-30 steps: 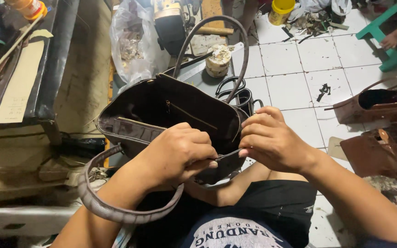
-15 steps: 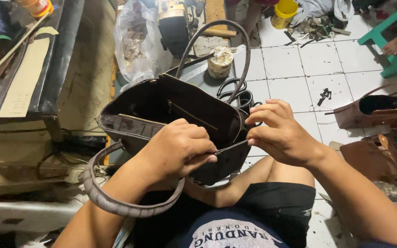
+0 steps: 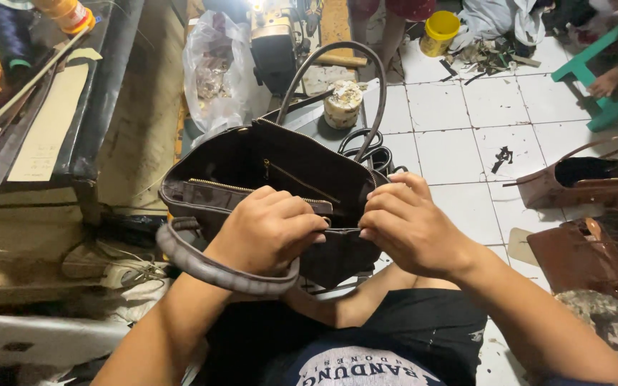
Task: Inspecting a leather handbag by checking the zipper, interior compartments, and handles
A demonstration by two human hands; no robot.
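- A dark brown handbag [image 3: 266, 179] sits open on the person's lap, mouth up, a zipped pocket showing inside.
- The left hand [image 3: 270, 229] is closed in a fist over the bag's near rim; the right hand [image 3: 409, 229] pinches the same rim just beside it, so the two hands nearly touch.
- One bag handle [image 3: 216, 268] loops over the left wrist; the other handle [image 3: 330, 78] stands up in an arch at the far side.
- Beyond the bag lie a small round tin [image 3: 342, 104] and a coil of dark straps [image 3: 370, 150].
- The floor [image 3: 459, 136] is white tile, strewn with dark scraps.
- At right, more brown bags [image 3: 581, 182] lie on the tiles; further back are a yellow tub [image 3: 441, 32] and a green stool [image 3: 599, 78].
- At left stands a dark workbench [image 3: 101, 93] with paper patterns, and a clear plastic sack [image 3: 212, 71] next to it.
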